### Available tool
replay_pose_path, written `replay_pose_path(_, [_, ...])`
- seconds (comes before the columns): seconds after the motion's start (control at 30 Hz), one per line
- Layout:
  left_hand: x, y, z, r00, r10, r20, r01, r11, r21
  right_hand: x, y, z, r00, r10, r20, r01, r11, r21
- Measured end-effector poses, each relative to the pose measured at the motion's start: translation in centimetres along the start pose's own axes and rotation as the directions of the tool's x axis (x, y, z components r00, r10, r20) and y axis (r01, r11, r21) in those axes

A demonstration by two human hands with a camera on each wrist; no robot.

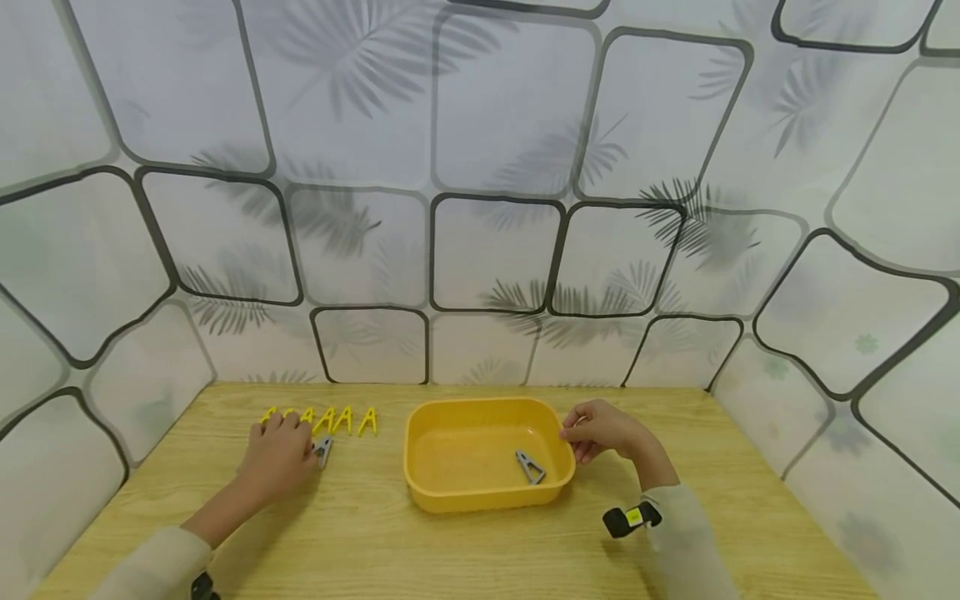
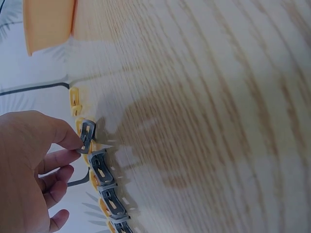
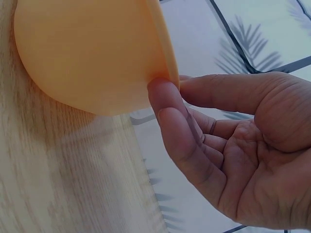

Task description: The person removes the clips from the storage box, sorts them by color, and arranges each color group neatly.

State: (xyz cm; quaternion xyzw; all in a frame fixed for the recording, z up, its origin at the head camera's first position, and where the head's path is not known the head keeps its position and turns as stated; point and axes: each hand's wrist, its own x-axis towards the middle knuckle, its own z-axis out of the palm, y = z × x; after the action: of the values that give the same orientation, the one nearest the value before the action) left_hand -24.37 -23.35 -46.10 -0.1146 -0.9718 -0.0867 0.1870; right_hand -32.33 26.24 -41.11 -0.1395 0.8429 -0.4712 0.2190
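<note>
A yellow plastic tub [image 1: 487, 492] stands in the middle of the wooden table [image 1: 450, 550], with one grey clip [image 1: 530, 467] lying inside it. My right hand [image 1: 573, 433] pinches the tub's right rim [image 3: 165, 58] between thumb and forefinger [image 3: 170, 116]. To the left, my left hand [image 1: 311, 446] lies over a row of clips and pinches a grey clip [image 2: 87, 133] at its end with thumb and finger. Behind it stand yellow clips [image 1: 345, 419] in a line. More grey clips [image 2: 104, 179] lie in a row under my left hand.
Patterned white walls [image 1: 480, 250] enclose the table at the back and on both sides. The clip rows run close to the back wall. Bare wood lies in front of the tub and to its right.
</note>
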Motion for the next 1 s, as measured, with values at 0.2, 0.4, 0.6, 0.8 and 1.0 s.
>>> replay_pose_path(0.2, [-0.09,-0.02,0.00,1.000,-0.008,0.010,0.008,1.000,0.001,-0.07,-0.19,0.03,1.000,0.002,0.000,-0.002,1.000,-0.004])
replay_pose_path(0.4, [-0.19,-0.06,0.19,1.000,-0.003,0.004,0.003,1.000,0.017,-0.04,-0.16,0.05,1.000,0.004,0.000,-0.004,1.000,-0.008])
replay_pose_path(0.6, [-0.25,-0.06,0.31,1.000,-0.001,0.003,0.001,1.000,0.024,-0.02,0.00,0.07,1.000,0.007,0.002,-0.007,1.000,-0.005])
replay_pose_path(0.8, [-0.32,-0.08,0.21,1.000,0.002,0.002,-0.002,0.999,0.045,0.16,0.22,-0.02,1.000,0.006,-0.003,-0.006,1.000,-0.009])
replay_pose_path(1.0, [-0.35,-0.03,0.22,1.000,0.011,0.000,-0.011,0.998,0.060,0.29,0.26,0.01,1.000,0.009,-0.001,-0.009,1.000,-0.002])
